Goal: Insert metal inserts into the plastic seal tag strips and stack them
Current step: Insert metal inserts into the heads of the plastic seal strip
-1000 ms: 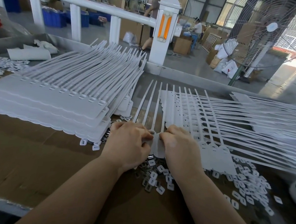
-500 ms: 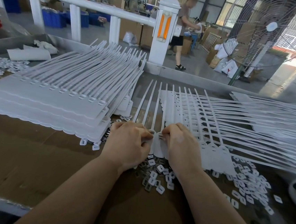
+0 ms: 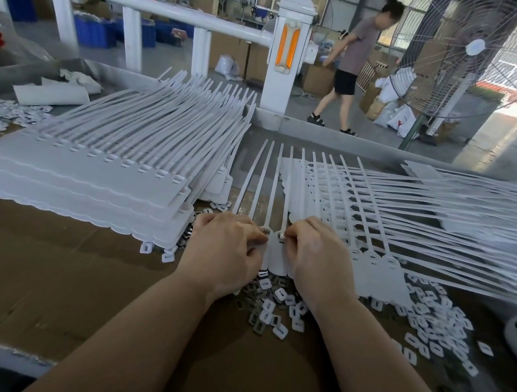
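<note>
A white sheet of joined seal tag strips [image 3: 367,263] lies across the middle of the bench, tails pointing away from me. My left hand [image 3: 226,252] and my right hand [image 3: 317,258] sit side by side on its near heads, fingers curled. Each hand pinches a small metal insert at a strip head; the right one's insert [image 3: 281,236] shows as a shiny bit at the fingertips. A heap of loose metal inserts [image 3: 268,310] lies just under my wrists. A tall stack of strip sheets [image 3: 88,176] stands to the left.
More strip sheets [image 3: 471,197] fan out at the right. Small white plastic pieces [image 3: 434,320] are scattered at the right and far left [image 3: 9,113]. Brown cardboard [image 3: 53,277] covers the bench. A white railing [image 3: 137,1], a standing fan [image 3: 473,49] and a person walking [image 3: 355,63] are beyond.
My hands have stayed at the same strip heads, fingertips shifting only slightly. The person in the background has walked to the right.
</note>
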`<state>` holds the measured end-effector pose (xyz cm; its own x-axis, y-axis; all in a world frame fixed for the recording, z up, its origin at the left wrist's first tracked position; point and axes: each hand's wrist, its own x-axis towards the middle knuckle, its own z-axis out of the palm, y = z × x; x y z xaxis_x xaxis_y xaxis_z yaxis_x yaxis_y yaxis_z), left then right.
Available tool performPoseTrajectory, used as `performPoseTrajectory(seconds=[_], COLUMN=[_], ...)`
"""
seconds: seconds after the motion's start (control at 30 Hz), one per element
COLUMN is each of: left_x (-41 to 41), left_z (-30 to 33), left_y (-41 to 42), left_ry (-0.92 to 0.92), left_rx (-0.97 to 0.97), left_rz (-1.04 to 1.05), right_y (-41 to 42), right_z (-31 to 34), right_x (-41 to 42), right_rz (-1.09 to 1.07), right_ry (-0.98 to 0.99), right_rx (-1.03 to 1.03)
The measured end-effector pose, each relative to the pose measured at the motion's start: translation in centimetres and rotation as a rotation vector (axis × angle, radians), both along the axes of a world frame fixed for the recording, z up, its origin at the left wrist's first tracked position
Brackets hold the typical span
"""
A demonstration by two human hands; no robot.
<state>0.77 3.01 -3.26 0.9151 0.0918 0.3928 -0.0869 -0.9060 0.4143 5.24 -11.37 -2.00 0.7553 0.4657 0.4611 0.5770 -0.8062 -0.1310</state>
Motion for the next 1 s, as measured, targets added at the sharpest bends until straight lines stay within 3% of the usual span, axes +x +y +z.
performPoseTrajectory(seconds=[0.33,0.77,1.0], left_x=[0.0,-0.1,0.0], left_z=[0.1,0.1,0.2], left_y=[0.0,0.0,0.0], left_ry=[-0.007,-0.005,-0.003], left_rx=[-0.003,0.004,-0.006], left_rz=[-0.011,-0.014,-0.023], right_y=[-0.4,-0.3,-0.2], right_z=[0.0,0.4,0.7], right_x=[-0.2,-0.9,-1.0], right_rz=[0.014,0.028,0.033], right_ry=[0.074,0.066,0.098], right_rx=[0.161,-0.13,-0.153])
